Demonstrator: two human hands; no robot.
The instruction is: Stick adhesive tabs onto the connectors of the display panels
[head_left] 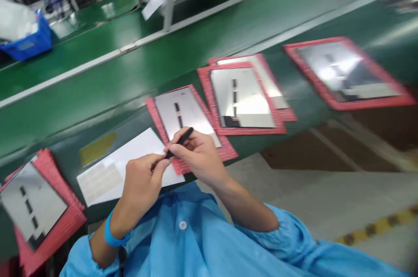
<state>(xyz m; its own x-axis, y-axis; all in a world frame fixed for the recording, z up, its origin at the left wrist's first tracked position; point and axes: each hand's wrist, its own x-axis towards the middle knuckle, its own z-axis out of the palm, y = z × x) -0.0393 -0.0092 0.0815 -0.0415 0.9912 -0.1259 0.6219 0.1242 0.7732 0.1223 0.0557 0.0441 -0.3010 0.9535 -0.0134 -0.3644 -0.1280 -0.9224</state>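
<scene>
Both hands meet over the near edge of the bench. A slim black pen slants up between the fingers of my right hand, which is closed round it. At the pen's lower end, the fingers of my left hand are pinched together; what lies inside that pinch is partly hidden. Just beyond them a silvery display panel with a black strip rests on pink foam wrap. Under and beside my left hand lies a white sheet bearing rows of pale labels.
More panels on pink foam lie rightward, one panel overlapping another and one panel farther off. A stack of pink foam with a panel on top stands left. A blue bin and a metal rail are behind.
</scene>
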